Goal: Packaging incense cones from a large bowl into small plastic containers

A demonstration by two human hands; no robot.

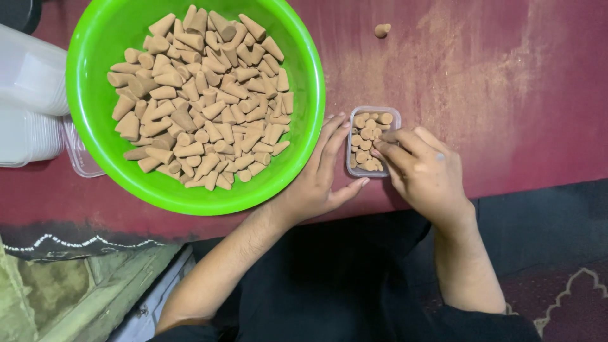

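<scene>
One small clear plastic box (pixel 373 140) sits on a dark red table (pixel 506 82), packed with about fifteen tan cones standing upright. The left hand (pixel 323 177) rests open against the box's left side, fingers spread. The right hand (pixel 421 168) pinches its fingertips over the box's right edge; what they hold cannot be told. One bright green bowl (pixel 95 38), just left of the box, holds a heap of tan incense cones (pixel 199 101), too many to count. One loose cone (pixel 382 30) lies apart at the top. Stacked clear containers (pixel 28 95) sit far left
</scene>
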